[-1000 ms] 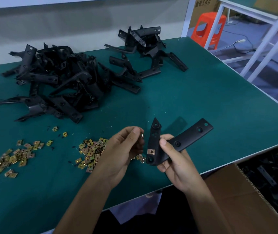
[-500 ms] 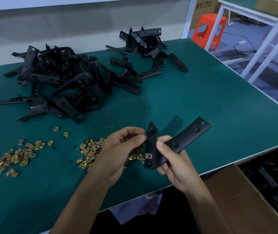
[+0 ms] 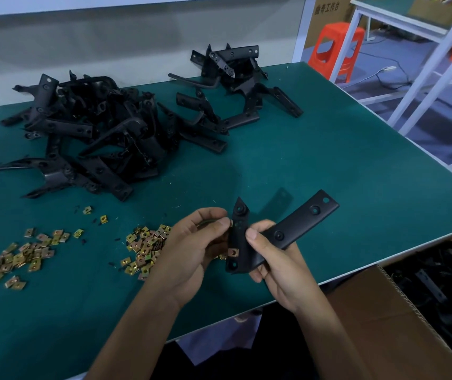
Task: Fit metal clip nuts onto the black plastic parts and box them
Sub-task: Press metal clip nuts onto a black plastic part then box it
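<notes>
Above the green desk (image 3: pixel 329 160), lower centre, the right hand (image 3: pixel 282 267) grips the black plastic part (image 3: pixel 296 229), fingers (image 3: pixel 253 233) curled round it. The left hand (image 3: pixel 192 248) has closed in, pinching a clip nut (image 3: pixel 231 223) against its edge; probably the second fitting.

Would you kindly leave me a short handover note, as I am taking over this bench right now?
Right hand holds the black part above the table, near its front edge.
Left hand pinches a clip nut against that part's left edge; not seated, as far as I can tell.
Done: one fitted nut sits lower on the same part; black parts already lie in the cardboard box, lower right.
Left: seat this nut, box the part, then work through the pile of bare parts with the loose nuts.
</notes>
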Motion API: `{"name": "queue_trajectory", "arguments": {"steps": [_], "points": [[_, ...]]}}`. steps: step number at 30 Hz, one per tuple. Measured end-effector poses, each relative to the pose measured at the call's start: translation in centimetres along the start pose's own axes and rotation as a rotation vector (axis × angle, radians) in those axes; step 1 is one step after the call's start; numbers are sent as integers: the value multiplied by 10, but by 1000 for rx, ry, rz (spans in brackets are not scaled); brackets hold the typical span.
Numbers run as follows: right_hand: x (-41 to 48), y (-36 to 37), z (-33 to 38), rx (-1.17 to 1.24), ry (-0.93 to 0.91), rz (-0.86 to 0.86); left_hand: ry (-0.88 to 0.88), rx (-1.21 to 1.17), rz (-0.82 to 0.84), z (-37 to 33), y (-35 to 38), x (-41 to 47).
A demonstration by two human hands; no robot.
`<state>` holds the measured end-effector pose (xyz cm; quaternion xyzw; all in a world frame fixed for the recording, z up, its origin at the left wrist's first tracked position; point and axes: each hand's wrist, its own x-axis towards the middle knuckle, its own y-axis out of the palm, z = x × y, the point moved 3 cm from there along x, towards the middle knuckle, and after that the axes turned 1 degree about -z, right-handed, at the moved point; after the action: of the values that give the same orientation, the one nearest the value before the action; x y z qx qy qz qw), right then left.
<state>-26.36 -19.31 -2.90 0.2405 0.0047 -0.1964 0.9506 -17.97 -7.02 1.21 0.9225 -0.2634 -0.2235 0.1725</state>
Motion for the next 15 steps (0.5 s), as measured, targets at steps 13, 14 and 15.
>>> {"name": "queue_trajectory", "arguments": {"steps": [13, 14, 15], "points": [[-2, 3, 0, -16, -8, -16, 17, -24, 1, 3, 0, -5], [-3, 3, 0, -18, -4, -16, 23, 6, 5, 2, -2, -5], [-3, 3, -1, -22, 1, -15, 32, 37, 8, 1, -4, -5]]}}
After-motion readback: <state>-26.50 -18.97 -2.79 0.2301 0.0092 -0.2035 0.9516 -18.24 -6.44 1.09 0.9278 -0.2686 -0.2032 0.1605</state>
